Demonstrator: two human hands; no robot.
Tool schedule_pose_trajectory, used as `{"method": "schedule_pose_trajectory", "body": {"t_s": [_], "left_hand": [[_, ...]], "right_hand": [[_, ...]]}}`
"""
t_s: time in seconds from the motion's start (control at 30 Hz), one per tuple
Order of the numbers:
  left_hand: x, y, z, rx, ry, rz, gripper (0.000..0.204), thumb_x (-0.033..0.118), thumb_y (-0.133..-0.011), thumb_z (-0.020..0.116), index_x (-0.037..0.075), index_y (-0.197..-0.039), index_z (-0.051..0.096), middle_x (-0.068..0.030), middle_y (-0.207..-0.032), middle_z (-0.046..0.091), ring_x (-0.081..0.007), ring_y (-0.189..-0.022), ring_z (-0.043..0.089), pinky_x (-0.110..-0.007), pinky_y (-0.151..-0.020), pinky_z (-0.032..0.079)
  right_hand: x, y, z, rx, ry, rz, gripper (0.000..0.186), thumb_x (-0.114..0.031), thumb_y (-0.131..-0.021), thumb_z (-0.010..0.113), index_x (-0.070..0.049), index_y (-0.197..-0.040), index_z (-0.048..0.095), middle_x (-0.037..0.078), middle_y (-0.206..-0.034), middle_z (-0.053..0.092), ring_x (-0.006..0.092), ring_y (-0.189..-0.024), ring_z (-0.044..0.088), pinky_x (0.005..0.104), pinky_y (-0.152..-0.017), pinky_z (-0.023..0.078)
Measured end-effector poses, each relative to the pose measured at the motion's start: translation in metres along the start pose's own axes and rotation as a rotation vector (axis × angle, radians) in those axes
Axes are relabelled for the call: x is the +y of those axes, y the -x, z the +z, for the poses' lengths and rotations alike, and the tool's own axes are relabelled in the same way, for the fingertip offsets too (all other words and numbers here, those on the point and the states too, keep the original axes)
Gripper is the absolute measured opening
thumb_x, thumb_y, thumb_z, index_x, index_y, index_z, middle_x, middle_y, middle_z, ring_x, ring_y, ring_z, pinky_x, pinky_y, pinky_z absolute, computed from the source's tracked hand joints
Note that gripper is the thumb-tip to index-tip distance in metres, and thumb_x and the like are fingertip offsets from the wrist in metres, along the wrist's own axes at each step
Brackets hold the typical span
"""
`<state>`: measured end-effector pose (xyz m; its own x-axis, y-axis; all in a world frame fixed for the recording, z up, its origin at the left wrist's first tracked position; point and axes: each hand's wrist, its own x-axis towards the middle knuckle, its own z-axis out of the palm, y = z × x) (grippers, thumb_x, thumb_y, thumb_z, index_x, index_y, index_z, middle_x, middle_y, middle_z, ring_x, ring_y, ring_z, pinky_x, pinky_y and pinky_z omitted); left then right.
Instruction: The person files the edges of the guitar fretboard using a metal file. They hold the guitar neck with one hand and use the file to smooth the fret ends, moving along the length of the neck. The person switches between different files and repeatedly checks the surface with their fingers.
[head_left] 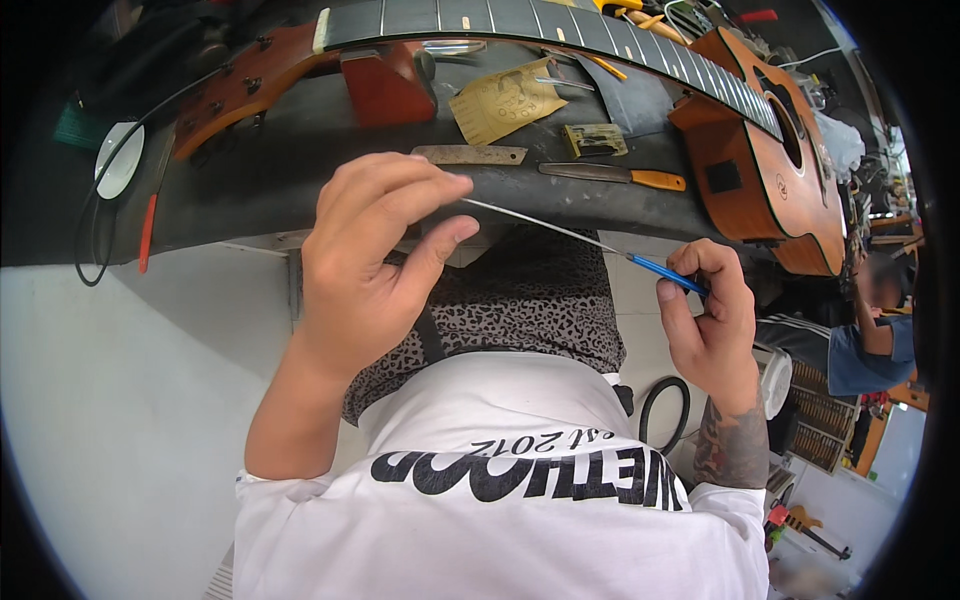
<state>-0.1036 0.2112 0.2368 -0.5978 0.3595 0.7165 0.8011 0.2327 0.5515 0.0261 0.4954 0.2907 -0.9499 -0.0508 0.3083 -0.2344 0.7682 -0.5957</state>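
Observation:
My right hand [705, 305] grips the blue handle [652, 267] of a slender tool, whose thin metal shaft [530, 220] slants up leftward. My left hand [365, 250] has its thumb apart from the curved fingers, with a fingertip at the shaft's far end, touching or just beside it. Above my hands on the dark bench lie an orange-handled file [655, 180], a flat steel strip [470, 155], a yellow sandpaper sheet [505, 100] and a small yellow-black block [594, 140]. An acoustic guitar [740, 185] lies along the bench, its neck near a red wooden support [385, 90].
At left are a white oval object [118, 160], a red-handled tool [148, 233] and a black cable [90, 270] over the bench edge. A co-worker in blue [870, 350] is at right. A black looped hose [665, 395] lies on the floor beside shelving [820, 430].

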Motion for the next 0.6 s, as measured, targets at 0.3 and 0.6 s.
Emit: {"method": "schedule_pose_trajectory", "body": {"t_s": [0.3,0.6], "left_hand": [[0.004,-0.007,-0.023,0.056,0.041,0.000,0.018,0.006,-0.085,0.080,0.002,-0.098,0.069,-0.0086,-0.092,0.070,-0.0314,-0.098,0.066,-0.039,-0.086,0.054],[-0.010,-0.054,-0.063,0.103,-0.068,-0.194,0.022,0.021,-0.094,0.075,0.002,-0.097,0.066,-0.0074,-0.086,0.066,-0.0282,-0.096,0.061,-0.039,-0.088,0.050]], "right_hand": [[-0.029,-0.030,-0.009,-0.239,-0.140,0.082,0.037,-0.001,-0.084,0.077,0.001,-0.115,0.056,0.010,-0.079,0.066,0.0141,-0.064,0.062,0.0266,-0.063,0.051],[-0.034,-0.147,-0.012,-0.380,0.139,-0.520,0.028,-0.003,-0.080,0.078,-0.002,-0.101,0.060,0.010,-0.072,0.063,0.0249,-0.053,0.058,0.0333,-0.049,0.042]]}}
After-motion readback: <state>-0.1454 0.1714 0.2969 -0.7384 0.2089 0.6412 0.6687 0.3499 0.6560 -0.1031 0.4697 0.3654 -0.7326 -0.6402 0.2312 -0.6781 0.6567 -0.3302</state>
